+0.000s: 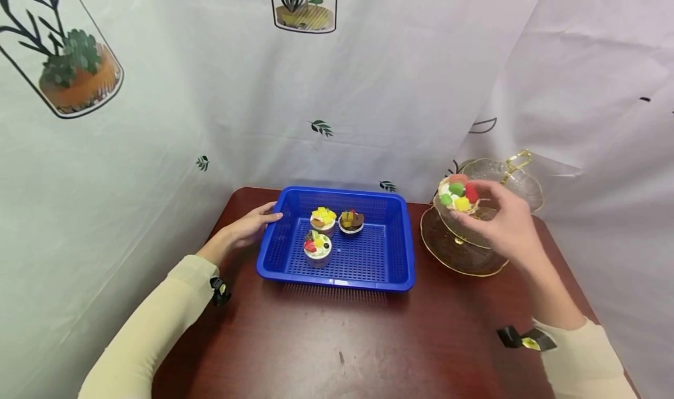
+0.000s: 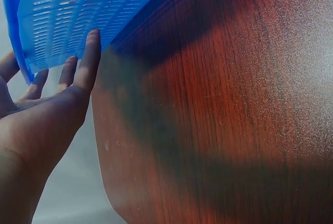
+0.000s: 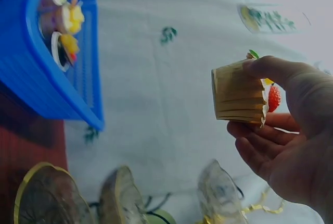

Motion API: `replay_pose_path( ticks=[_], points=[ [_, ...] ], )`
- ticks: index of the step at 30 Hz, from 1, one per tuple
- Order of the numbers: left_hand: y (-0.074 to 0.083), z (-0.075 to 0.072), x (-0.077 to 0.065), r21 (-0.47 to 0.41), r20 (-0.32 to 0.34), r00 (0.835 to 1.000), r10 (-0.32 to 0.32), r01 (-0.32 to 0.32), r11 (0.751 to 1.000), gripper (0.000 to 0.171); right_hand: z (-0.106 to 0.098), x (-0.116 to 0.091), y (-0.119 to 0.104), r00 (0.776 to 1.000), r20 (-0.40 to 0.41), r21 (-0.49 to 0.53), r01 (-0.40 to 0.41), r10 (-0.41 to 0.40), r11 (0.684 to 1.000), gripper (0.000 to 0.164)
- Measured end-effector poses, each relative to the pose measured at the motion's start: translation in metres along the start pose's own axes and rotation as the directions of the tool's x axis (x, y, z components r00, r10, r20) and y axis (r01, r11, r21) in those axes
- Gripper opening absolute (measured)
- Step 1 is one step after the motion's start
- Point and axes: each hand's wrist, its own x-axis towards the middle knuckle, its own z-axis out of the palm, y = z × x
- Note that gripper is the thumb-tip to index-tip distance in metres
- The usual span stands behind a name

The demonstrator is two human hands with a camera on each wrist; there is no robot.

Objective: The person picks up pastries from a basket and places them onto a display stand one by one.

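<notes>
My right hand [image 1: 502,220] pinches a toy cupcake [image 3: 239,92] in a pleated tan paper cup, topped with a red strawberry and green and yellow pieces. It is held in the air, above and in front of a tiered glass stand [image 1: 458,255] with gold edges. Over at the basket's left side, my left hand [image 1: 253,224] grips the rim, thumb over the edge and fingers along the outer wall. The blue plastic basket [image 1: 344,283] holds a yellow-topped cupcake [image 1: 323,219], a chocolate one [image 1: 351,221] and one with strawberry and cream [image 1: 317,248].
A dark reddish wooden table [image 1: 326,340] bears the basket and the stand. A white printed cloth [image 1: 379,83] hangs behind and at both sides. The stand's upper tiers and gold handle [image 1: 520,160] rise close behind my right hand.
</notes>
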Motion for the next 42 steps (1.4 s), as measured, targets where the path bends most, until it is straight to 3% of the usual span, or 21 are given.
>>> replay_pose_path(
  ticks=[14,31,42],
  points=[
    [-0.001,0.0,-0.001,-0.01,-0.005,1.0,-0.003,0.003,1.0,0.065,-0.033,0.017,0.024,0.977,-0.101,-0.029,-0.192,0.188,0.981,0.06],
    [0.0,0.001,-0.002,-0.007,-0.016,1.0,-0.016,0.016,1.0,0.069,-0.029,0.019,0.042,0.94,-0.162,-0.118,-0.322,0.301,0.939,0.069],
    [0.001,0.002,-0.002,-0.009,-0.018,1.0,-0.012,0.012,1.0,0.069,-0.022,0.021,0.049,0.957,-0.212,-0.236,-0.249,0.2,0.939,0.061]
  ],
)
